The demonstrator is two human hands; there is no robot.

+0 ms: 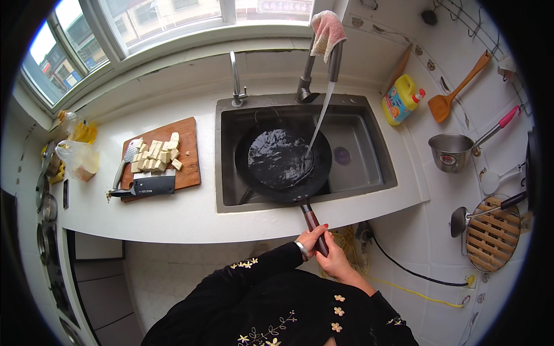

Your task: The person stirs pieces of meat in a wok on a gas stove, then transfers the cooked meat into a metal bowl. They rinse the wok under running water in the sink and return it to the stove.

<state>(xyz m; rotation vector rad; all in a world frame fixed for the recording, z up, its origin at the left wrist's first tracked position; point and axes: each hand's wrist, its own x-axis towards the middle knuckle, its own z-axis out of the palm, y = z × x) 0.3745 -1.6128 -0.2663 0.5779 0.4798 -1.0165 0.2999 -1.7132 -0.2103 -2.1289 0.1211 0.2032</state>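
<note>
Both hands grip the brown handle [310, 218] of a black wok [243, 166] held over the sink [220, 173]. My left hand [309, 241] wraps the handle from the left, and my right hand [336, 258] closes on its lower end from the right. Water [322, 114] runs in a stream from the grey faucet [334, 65] into the wok, where a rippling pool lies. A pink and white cloth [329, 32] hangs over the faucet's top. The sink's right part shows its floor with a round drain cover [342, 156].
Left of the sink, a wooden cutting board [188, 151] bears tofu cubes [158, 151], a cleaver [153, 186] and another handled tool [125, 162]. An oil bottle [82, 129] and a plastic bag [77, 158] stand farther left. A detergent bottle [401, 100] and a saucepan [451, 151] are at right.
</note>
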